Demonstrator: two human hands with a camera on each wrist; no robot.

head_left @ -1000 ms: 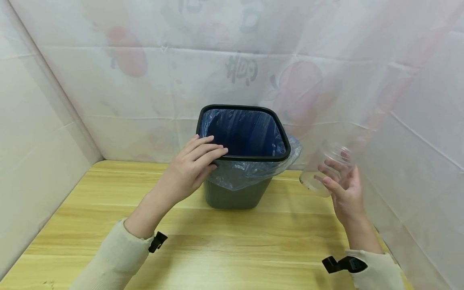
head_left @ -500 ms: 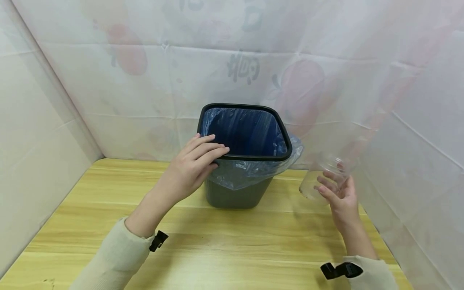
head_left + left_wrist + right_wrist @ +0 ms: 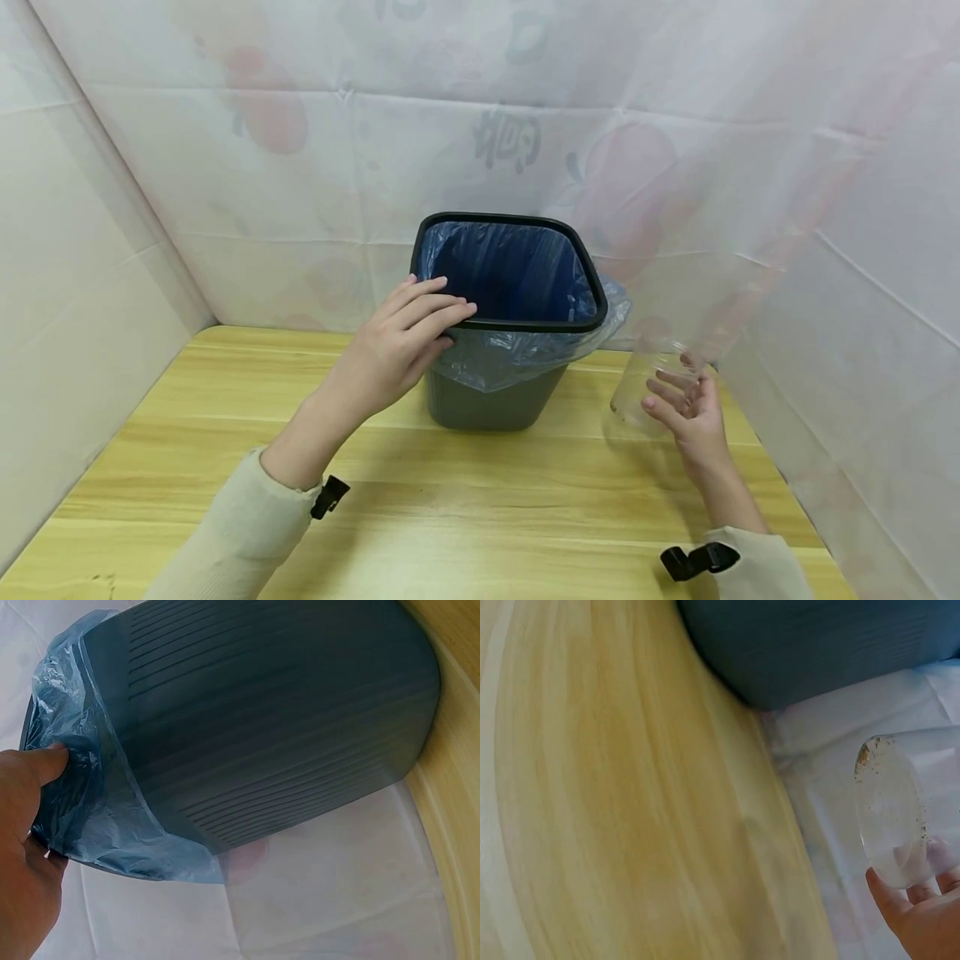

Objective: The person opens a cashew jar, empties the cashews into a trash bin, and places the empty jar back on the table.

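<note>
A grey trash bin (image 3: 487,408) with a black rim (image 3: 517,326) stands on the table, lined with a translucent blue plastic bag (image 3: 487,362) whose edge hangs over the outside. My left hand (image 3: 390,350) grips the bin's front left rim, fingers over the top. In the left wrist view the thumb (image 3: 51,761) presses on the bag from outside. To the right of the bin, my right hand (image 3: 697,421) holds a clear plastic cup (image 3: 633,387) with fingers and thumb around its side. Brown specks dot the cup's bottom edge (image 3: 866,754) in the right wrist view.
The light wooden table (image 3: 450,517) runs up to a pale printed cloth (image 3: 337,183) behind the bin. White sheets also hang at left (image 3: 82,275) and right (image 3: 862,358). Small black devices (image 3: 330,497) are strapped at both wrists.
My right hand has moved down and slightly left, carrying the cup lower over the table. The left hand keeps its grip on the bin's rim.
</note>
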